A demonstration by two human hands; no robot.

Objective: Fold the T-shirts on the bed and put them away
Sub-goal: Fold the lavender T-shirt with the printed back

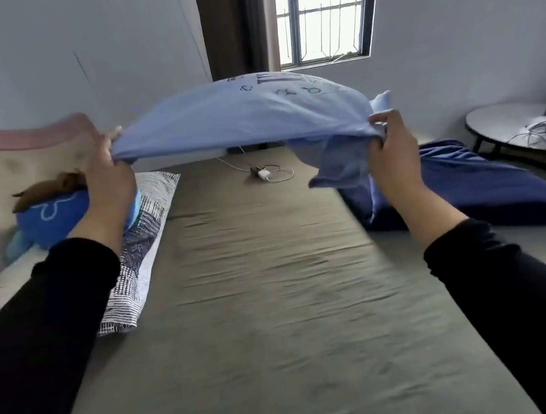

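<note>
1. Daylight comes in through the barred, dark-framed window (322, 20) at the back, and it's totally blown out white.
2. The rest of the room is pretty dim and flat, greyish, with soft shadows only.
3. Motion blur smears the olive-brown bedsheet (273, 305) and the pale blue printed T-shirt (242, 121).
4. Wide-angle lens bends the grey walls (41, 55) and the edges.

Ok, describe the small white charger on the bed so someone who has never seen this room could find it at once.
Start from the olive-brown bed sheet and follow it to the far end, below the window. The white charger lies there with its thin white cable looped beside it, under the raised light blue T-shirt. It is the only small, hard, white thing on the bed.
</note>
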